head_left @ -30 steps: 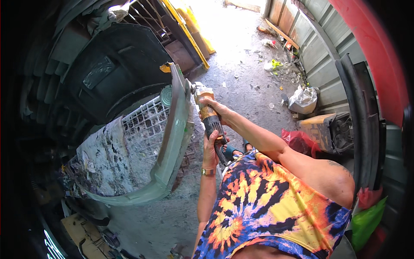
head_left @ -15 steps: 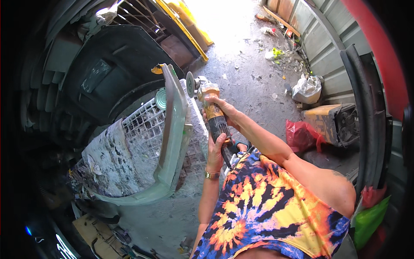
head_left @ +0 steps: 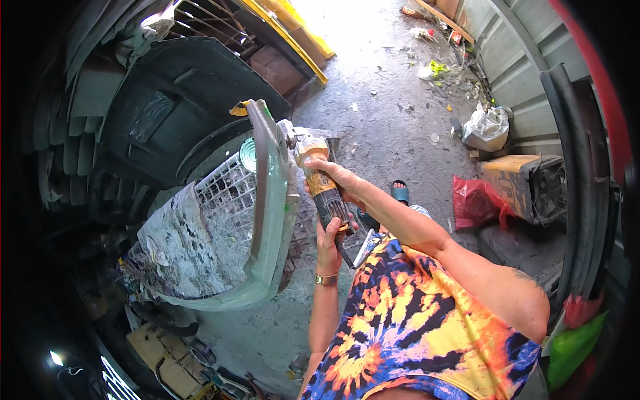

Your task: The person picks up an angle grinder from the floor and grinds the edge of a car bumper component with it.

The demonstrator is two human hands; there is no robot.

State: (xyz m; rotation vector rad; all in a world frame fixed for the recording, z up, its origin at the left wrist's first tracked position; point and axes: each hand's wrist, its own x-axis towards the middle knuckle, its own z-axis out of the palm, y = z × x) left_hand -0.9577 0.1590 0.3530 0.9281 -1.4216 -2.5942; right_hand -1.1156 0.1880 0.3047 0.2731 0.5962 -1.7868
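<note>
At the centre of the frame, we hold an angle grinder, our right hand closed around its front, our left hand wrapped around its rear. Just left of it curves a pale green car bumper; a black car hood stands at upper left.

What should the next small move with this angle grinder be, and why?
Perhaps ease the angle grinder slightly along the edge of the bumper cover: its disc sits close beside that edge, though contact is unclear, and the right hand near its front and left hand at its rear support it.
</note>
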